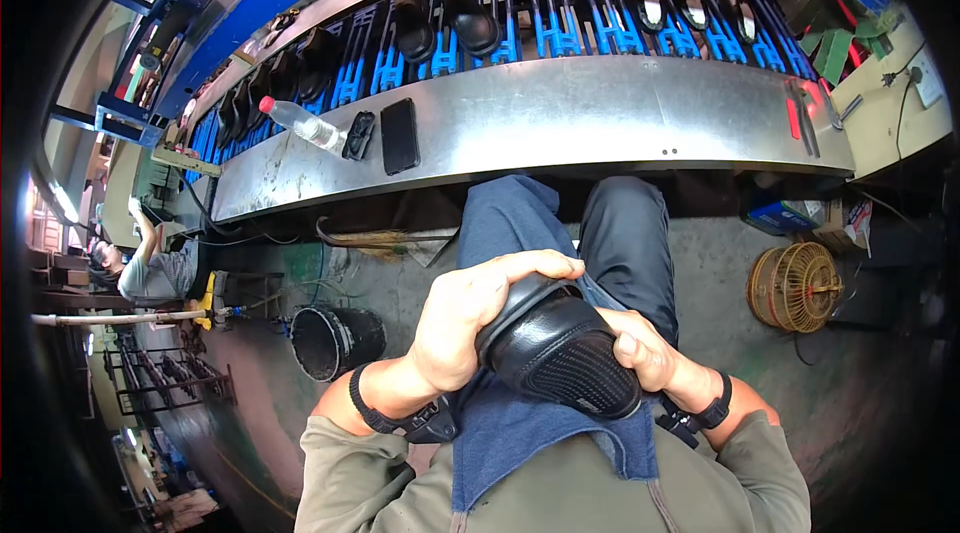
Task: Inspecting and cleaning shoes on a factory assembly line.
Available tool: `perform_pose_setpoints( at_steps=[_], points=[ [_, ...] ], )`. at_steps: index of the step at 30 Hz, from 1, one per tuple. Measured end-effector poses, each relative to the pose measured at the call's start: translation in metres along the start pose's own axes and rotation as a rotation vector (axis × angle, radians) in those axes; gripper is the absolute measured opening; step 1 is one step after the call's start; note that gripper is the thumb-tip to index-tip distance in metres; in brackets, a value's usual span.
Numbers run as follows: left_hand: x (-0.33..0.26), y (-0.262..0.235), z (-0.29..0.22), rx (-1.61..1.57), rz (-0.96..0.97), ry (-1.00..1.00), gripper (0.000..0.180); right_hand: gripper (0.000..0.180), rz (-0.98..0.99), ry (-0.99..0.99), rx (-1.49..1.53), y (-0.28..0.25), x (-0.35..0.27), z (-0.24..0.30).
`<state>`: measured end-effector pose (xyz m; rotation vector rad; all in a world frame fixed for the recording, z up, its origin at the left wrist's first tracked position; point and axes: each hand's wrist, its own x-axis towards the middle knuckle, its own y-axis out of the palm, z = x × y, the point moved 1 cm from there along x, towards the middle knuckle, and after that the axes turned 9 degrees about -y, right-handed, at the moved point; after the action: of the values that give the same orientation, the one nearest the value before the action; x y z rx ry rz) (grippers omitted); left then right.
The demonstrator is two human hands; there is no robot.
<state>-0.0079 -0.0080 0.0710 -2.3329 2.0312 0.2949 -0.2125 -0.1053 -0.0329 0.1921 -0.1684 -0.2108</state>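
Observation:
A black shoe point(548, 345) with a smooth leather band and a dotted, perforated-looking part lies over my lap, held between both hands. My left hand point(470, 313) is wrapped over its far left side, the fingers stretched across the opening's edge. On the other side my right hand point(640, 351) grips the shoe, thumb bent against the dotted part; its other fingers are partly hidden. Beneath the shoe, a blue apron point(555, 443) covers my lap.
Ahead runs a metal bench point(550, 113) bearing a phone point(400, 137), a dark folded item point(358, 136), a plastic bottle point(305, 125) and hand tools point(803, 118). Behind it, blue racks point(555, 28) carry shoes point(470, 18). A black bucket point(337, 341), a wicker basket point(795, 287) and a co-worker point(160, 268) flank me.

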Motion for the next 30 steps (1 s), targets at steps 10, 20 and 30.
perform_pose_setpoints(
  at_steps=[10,20,30],
  points=[
    [0.000,0.002,0.002,0.026,0.000,0.019,0.072,0.093,-0.019,0.025,0.015,-0.001,0.005,0.009],
    [-0.008,0.005,0.004,0.065,0.039,-0.045,0.073,0.066,-0.077,0.003,0.102,0.000,-0.006,-0.011],
    [-0.022,0.003,-0.001,0.545,0.009,0.261,0.077,0.069,-0.126,0.004,0.147,0.001,-0.013,-0.021]
  ],
)
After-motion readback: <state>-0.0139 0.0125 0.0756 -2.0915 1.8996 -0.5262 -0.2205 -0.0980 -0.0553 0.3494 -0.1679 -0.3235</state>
